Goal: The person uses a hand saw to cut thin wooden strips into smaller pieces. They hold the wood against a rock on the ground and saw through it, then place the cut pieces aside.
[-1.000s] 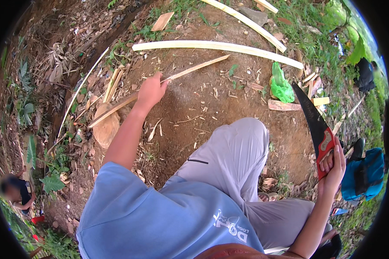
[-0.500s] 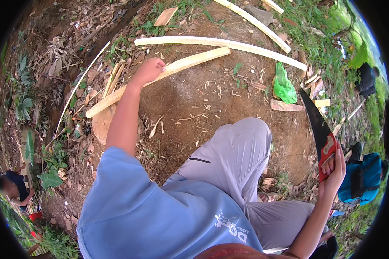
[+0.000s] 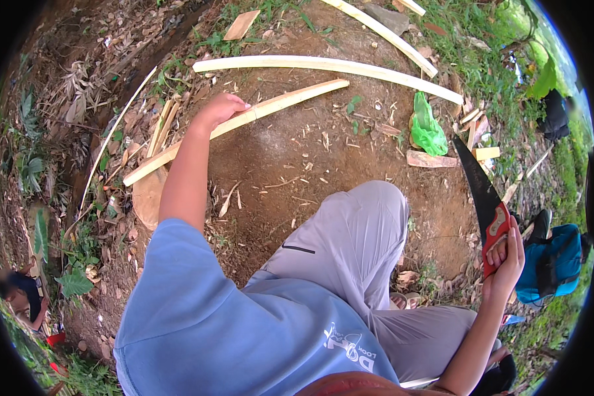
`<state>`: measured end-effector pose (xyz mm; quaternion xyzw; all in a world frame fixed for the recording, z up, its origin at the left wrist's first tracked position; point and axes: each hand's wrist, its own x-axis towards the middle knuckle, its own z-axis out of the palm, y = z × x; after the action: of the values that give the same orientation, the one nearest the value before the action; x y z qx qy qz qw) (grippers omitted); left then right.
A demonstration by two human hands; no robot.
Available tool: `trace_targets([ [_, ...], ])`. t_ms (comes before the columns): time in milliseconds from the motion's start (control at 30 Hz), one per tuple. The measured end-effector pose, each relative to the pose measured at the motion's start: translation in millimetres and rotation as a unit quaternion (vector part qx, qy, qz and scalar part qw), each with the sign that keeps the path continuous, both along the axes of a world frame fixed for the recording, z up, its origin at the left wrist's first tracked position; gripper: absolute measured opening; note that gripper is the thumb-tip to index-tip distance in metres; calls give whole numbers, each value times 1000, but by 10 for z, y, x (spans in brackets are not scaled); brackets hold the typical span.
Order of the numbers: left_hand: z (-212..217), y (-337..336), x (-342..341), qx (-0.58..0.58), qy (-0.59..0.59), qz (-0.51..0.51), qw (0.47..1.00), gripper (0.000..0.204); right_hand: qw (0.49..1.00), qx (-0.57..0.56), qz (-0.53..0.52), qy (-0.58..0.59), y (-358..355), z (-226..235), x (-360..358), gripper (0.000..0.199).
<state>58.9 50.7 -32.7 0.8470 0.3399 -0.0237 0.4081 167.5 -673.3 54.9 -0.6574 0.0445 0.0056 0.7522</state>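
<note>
Dirt ground (image 3: 277, 152) littered with wood chips (image 3: 325, 139)

At lower right, the right hand (image 3: 509, 261) is closed round the red handle (image 3: 497, 226) of a saw (image 3: 483, 195) pointing up and slightly left. Farther off, at upper left, the left hand (image 3: 219, 111), fingers curled, grips a wooden strip (image 3: 290, 100), its long axis slanting from left-centre up toward top centre.

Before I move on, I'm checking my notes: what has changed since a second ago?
The wooden strip rolled about its length, now showing a paler face, and the left hand shifted slightly forward. The right hand still grips the red-handled saw; the green bag stayed put.
</note>
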Motion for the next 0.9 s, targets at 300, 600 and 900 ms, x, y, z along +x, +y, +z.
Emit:
trace_targets([
  [300, -122, -40, -54, 25, -60, 40, 997, 27, 1000, 1, -6, 6, 30, -8, 17, 45],
  [600, -224, 151, -42, -145, -218, 183, 948, 30, 1000, 2, 5, 0, 63, 58, -22, 45],
  [900, -128, -45, 11, 27, -105, -14, 994, 34, 1000, 3, 6, -6, -6, 34, -26, 46],
])
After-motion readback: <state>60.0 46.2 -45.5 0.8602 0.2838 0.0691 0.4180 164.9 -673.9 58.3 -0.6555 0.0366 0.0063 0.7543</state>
